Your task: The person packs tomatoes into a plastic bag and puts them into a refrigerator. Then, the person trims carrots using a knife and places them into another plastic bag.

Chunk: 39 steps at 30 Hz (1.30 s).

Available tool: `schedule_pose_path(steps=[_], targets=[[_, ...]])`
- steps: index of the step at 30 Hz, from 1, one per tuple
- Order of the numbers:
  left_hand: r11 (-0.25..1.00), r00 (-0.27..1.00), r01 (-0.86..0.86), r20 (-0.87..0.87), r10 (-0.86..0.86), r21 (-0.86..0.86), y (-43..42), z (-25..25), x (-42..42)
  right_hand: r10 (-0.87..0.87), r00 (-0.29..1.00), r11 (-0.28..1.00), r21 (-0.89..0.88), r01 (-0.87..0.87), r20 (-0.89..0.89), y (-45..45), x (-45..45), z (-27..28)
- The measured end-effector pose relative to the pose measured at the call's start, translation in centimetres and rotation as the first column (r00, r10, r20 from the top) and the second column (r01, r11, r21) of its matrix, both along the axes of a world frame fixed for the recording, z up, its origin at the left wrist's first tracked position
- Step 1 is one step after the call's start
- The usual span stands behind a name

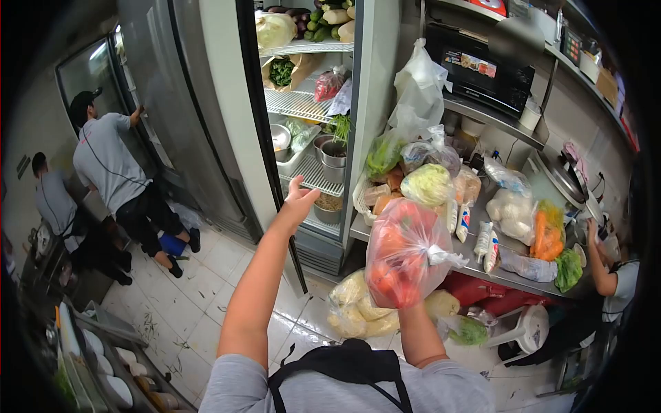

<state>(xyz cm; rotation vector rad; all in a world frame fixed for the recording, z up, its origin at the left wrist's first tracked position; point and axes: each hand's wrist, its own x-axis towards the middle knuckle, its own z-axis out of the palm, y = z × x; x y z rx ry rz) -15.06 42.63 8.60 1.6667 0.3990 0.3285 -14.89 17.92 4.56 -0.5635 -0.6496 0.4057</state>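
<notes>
A knotted see-through bag of tomatoes (403,255), red and orange through the plastic, is held up before me on my right hand. The bag covers that hand's fingers; the right forearm (421,337) shows beneath it. My left hand (300,204) reaches toward the open fridge (344,251) with fingers apart and nothing in them. On the wire shelves (299,103) in front of it are steel pots (333,160), a white tub (299,160), greens in paper (280,71) and a bagged red item (330,84). Cabbage (275,31) and other vegetables fill the top shelf.
On the steel counter (475,258) at right lie bagged cabbage (427,184), carrots (548,230) and white bottles (491,251). A large bag of pale produce (354,303) and a white stool (530,329) stand on the floor. Co-workers (113,158) are at left; another person (613,289) is at right.
</notes>
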Motion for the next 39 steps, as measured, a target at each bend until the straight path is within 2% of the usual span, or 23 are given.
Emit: schedule_pose_path(steps=[1,3,5,7,10,14,15,16,17,19,20,22,23,24,26,28,29,30,31,33,36,39], targets=[[0.999,0.999,-0.052,-0.014,0.052,0.001,0.6,-0.2,0.5,-0.005,1.000,1.000,0.001,0.005,0.007,0.3,0.7,0.1],[0.985,0.977,-0.155,0.162,0.140,0.079,1.0,-1.7,0.7,-0.020,0.999,1.000,-0.003,0.020,0.033,0.9,2.2,0.8],[0.977,0.954,-0.208,0.229,0.195,0.036,1.0,-2.7,-0.1,-0.038,0.998,0.999,-0.006,0.038,0.059,1.7,3.7,1.5],[0.962,0.946,-0.222,0.275,0.172,0.162,1.3,-3.3,-1.1,-0.055,0.994,0.998,-0.007,0.056,0.089,2.7,5.2,2.4],[0.976,0.938,-0.185,0.316,0.141,0.116,2.3,-3.2,-2.9,-0.079,0.987,0.997,-0.003,0.081,0.137,4.6,7.4,4.4],[0.949,0.907,-0.267,0.378,0.188,0.169,4.5,-4.8,-5.8,-0.096,0.989,0.995,0.002,0.097,0.110,9.3,10.3,7.5],[0.928,0.907,-0.290,0.378,0.187,0.235,5.0,-4.7,-6.7,-0.102,0.991,0.995,0.002,0.103,0.089,11.0,11.1,8.5],[0.909,0.911,-0.312,0.359,0.204,0.276,5.2,-4.2,-7.6,0.101,0.988,0.977,0.178,-0.121,0.114,12.6,11.4,10.4],[0.887,0.914,-0.332,0.341,0.219,0.321,5.6,-4.3,-8.2,0.291,0.941,0.879,0.339,-0.335,0.175,14.1,11.0,13.3],[0.843,0.936,-0.329,0.263,0.233,0.425,7.9,-7.8,-8.7,0.254,0.939,0.877,0.355,-0.324,0.231,17.1,10.4,18.0],[0.789,0.952,-0.292,0.247,0.183,0.541,8.9,-9.3,-9.0,0.037,0.975,0.970,0.227,-0.088,0.220,18.7,10.6,19.9],[0.800,0.981,-0.188,0.070,0.180,0.570,11.4,-15.4,-10.5,0.044,0.972,0.975,0.203,-0.092,0.229,21.8,12.8,23.4],[0.798,0.977,-0.167,-0.011,0.213,0.579,12.6,-18.5,-11.5,-0.051,0.954,0.976,0.216,-0.014,0.295,23.5,14.1,25.3],[0.797,0.965,-0.148,-0.091,0.246,0.586,13.7,-20.9,-12.4,-0.059,0.944,0.980,0.198,-0.006,0.323,24.7,15.4,27.2],[0.856,0.916,-0.069,-0.308,0.258,0.512,15.5,-23.6,-14.2,-0.192,0.910,0.977,0.158,0.142,0.368,27.4,18.3,31.0],[0.928,0.815,-0.021,-0.530,0.231,0.372,17.3,-23.4,-15.0,-0.271,0.858,0.960,0.055,0.275,0.436,29.8,22.7,33.5],[0.910,0.796,-0.018,-0.545,0.263,0.414,18.7,-26.0,-15.5,-0.286,0.835,0.942,-0.023,0.336,0.470,30.4,25.2,34.2],[0.891,0.776,-0.013,-0.558,0.295,0.454,20.0,-28.4,-15.9,-0.297,0.812,0.913,-0.099,0.396,0.502,30.7,27.2,34.5],[0.888,0.750,-0.016,-0.582,0.314,0.459,20.9,-29.7,-16.4,-0.292,0.790,0.814,-0.293,0.501,0.540,30.4,29.1,34.4],[0.891,0.716,-0.036,-0.610,0.339,0.453,22.7,-31.0,-16.9,-0.248,0.758,0.479,-0.604,0.637,0.603,30.0,31.2,34.1],[0.902,0.684,-0.052,-0.642,0.345,0.429,24.8,-32.0,-17.1,-0.367,0.573,0.187,-0.546,0.817,0.732,30.7,30.8,33.8],[0.909,0.678,-0.044,-0.656,0.332,0.415,26.4,-32.9,-16.9,-0.265,0.456,0.141,-0.434,0.890,0.850,30.9,30.6,32.9]])
